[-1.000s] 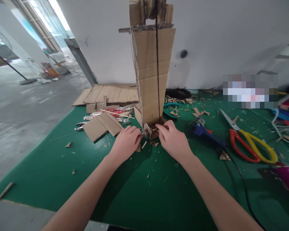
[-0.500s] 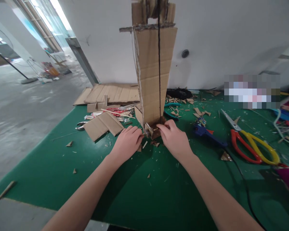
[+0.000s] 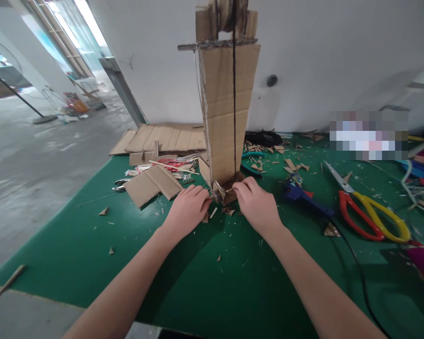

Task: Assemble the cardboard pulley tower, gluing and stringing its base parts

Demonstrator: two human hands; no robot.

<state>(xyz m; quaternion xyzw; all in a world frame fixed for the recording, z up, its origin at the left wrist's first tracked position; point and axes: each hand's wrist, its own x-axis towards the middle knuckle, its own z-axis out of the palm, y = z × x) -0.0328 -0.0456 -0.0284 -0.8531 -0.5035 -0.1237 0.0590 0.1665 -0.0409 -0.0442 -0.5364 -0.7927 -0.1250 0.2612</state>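
A tall cardboard tower (image 3: 222, 113) stands upright on the green table, with a dark cord (image 3: 234, 103) running down its front to a small cardboard base (image 3: 230, 197). At the left side of this base, my left hand (image 3: 189, 209) is closed, thumb against fingers; what it pinches is mostly hidden. My right hand (image 3: 256, 202) pinches at the base's right side, close to the cord's lower end. A thin pale wooden stick (image 3: 229, 190) shows inside the base and reaches toward the right fingertips.
Cut cardboard pieces (image 3: 151, 184) and a flat cardboard sheet (image 3: 166, 136) lie to the left. On the right are a blue glue gun (image 3: 307, 200) with a black cable and scissors (image 3: 367, 207) with red and yellow handles. Scraps dot the green table (image 3: 198, 282); a wall rises behind.
The view has shifted slightly, so the tower appears a little lower. Both hands stay at the base in nearly the same grip.
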